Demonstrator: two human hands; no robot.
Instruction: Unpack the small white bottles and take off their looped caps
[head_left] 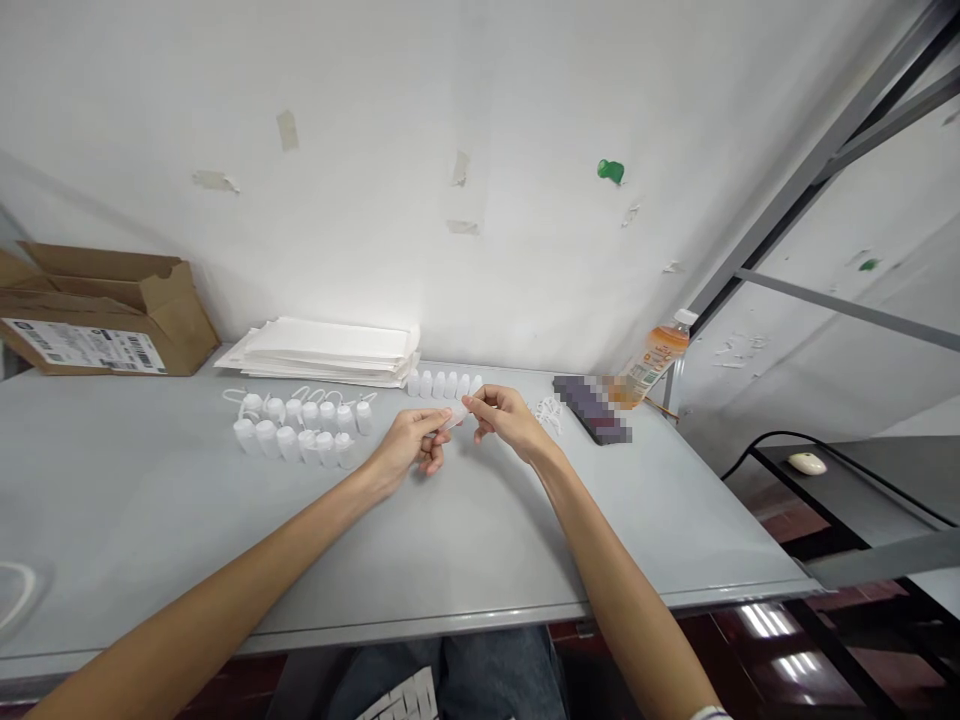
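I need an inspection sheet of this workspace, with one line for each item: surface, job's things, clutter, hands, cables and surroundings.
Surface: grey table top with a metal strip along its front edge.
Job's things: small translucent plastic piece between the hands; white plastic bottles with looped cords in rows to the left; small white bottles in a row behind; white cords to the right.
Clutter: stack of white paper, cardboard box with shipping label, blurred dark object, drink bottle with orange contents.
Hands: left hand and right hand pinch the piece in their fingers.
Cables: black cable leading to a white computer mouse, right of the table.
Surroundings: white wall with tape scraps; grey metal frame at right.
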